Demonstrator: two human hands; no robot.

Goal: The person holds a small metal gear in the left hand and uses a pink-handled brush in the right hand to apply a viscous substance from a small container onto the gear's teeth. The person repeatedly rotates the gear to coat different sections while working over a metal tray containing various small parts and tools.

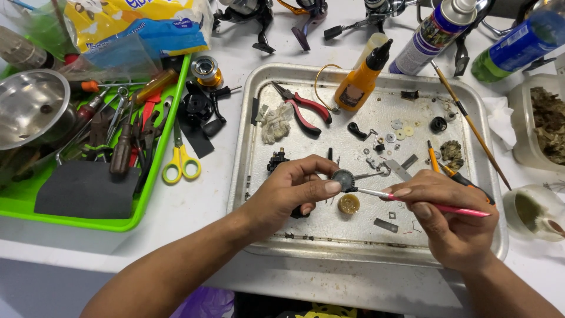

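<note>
While left hand (294,191) pinches gear (343,178), right hand (450,218) brushes

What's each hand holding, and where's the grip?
Left hand pinches the small dark gear by its rim. Right hand holds the pink brush mid-handle, tip at the gear.

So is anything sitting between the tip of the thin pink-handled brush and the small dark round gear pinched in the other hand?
Nothing visible. The left hand pinches the small dark round gear over the metal tray, and the thin pink-handled brush in the right hand already reaches its edge. The brass-coloured disc lies below, out of the path.
</note>
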